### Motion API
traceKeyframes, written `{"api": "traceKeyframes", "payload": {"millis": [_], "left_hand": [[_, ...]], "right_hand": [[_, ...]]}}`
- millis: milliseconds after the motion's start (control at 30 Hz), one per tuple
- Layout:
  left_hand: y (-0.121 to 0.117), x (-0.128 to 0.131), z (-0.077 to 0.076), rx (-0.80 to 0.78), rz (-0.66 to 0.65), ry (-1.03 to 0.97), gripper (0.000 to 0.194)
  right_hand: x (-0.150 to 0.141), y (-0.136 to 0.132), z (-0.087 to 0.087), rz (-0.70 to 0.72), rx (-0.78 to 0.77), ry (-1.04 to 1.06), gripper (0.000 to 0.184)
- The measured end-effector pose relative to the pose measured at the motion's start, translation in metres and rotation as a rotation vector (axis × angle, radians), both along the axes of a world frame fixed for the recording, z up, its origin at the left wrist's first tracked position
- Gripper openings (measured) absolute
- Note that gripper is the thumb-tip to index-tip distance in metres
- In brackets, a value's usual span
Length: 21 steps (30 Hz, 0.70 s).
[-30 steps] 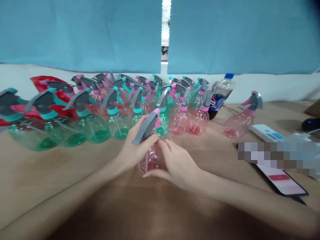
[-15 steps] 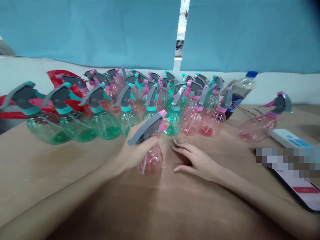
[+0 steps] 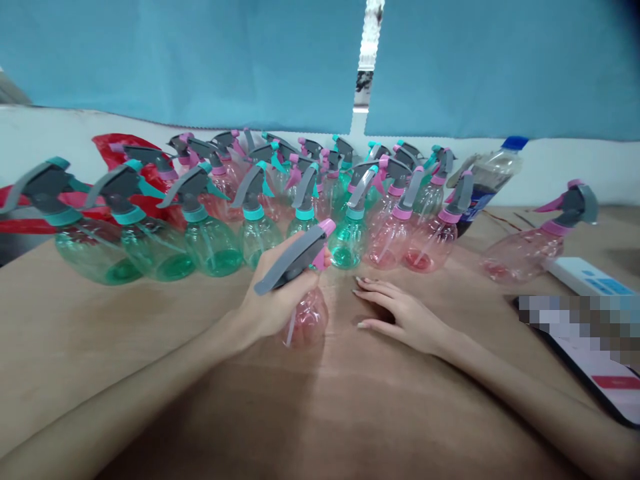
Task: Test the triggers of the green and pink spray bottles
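Note:
My left hand (image 3: 270, 303) is wrapped round the neck of a pink spray bottle (image 3: 307, 317) with a grey trigger head, holding it upright on the brown table (image 3: 125, 347). My right hand (image 3: 397, 310) lies flat on the table just right of the bottle, fingers stretched out, holding nothing and not touching it. Behind them stand several green spray bottles (image 3: 210, 237) and several pink spray bottles (image 3: 425, 240) in rows.
A cola bottle (image 3: 485, 180) with a blue cap leans at the back right. One pink spray bottle (image 3: 535, 240) lies apart on the right, near a white box (image 3: 585, 277) and a phone (image 3: 607, 377). Red plastic (image 3: 115, 150) sits at the back left. A blue curtain (image 3: 200, 60) hangs behind.
My right hand has let go of the pink bottle and come to rest flat on the table to its right. My left hand keeps its grip on the bottle.

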<state>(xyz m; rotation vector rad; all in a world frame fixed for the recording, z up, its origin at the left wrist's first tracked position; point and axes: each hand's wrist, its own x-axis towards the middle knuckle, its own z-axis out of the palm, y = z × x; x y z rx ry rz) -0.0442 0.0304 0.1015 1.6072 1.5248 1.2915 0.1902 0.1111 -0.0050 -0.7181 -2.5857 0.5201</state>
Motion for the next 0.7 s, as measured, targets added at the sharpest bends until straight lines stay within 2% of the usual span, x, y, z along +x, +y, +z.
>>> {"api": "traceKeyframes", "payload": {"millis": [167, 367, 567, 700], "left_hand": [[0.0008, 0.0016, 0.0036, 0.057, -0.099, -0.036, 0.008], [0.001, -0.0001, 0.0012, -0.006, -0.05, -0.004, 0.01], [0.0008, 0.0, -0.0013, 0.003, -0.074, 0.015, 0.038], [-0.0023, -0.0004, -0.0038, -0.006, -0.043, 0.049, 0.044]], "right_hand": [[0.0004, 0.0005, -0.0008, 0.0, -0.002, 0.005, 0.053], [0.0005, 0.0005, -0.0017, 0.0, -0.001, -0.001, 0.053], [0.0006, 0.0007, -0.0025, 0.0, 0.0, 0.015, 0.051], [0.0009, 0.0012, -0.0031, 0.002, -0.004, 0.011, 0.052]]}}
